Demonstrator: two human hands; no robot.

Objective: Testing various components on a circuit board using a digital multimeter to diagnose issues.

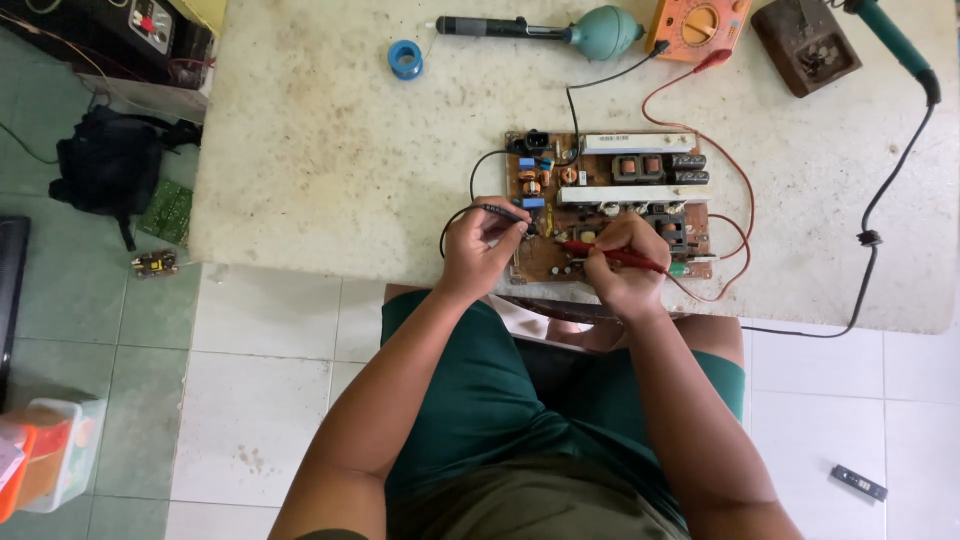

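Stained pale surface [330, 150] over tiled floor. Circuit board [610, 205] lies near its front edge. Your left hand [478, 245] pinches a black probe [503, 212] at the board's 9 o'clock edge. Your right hand [625, 265] grips a red probe [615, 256], tip on the board's 7 o'clock area. Orange meter [697, 27] sits at 12 o'clock.

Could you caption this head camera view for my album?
Two hands, left and right, press black and red probes onto a circuit board.
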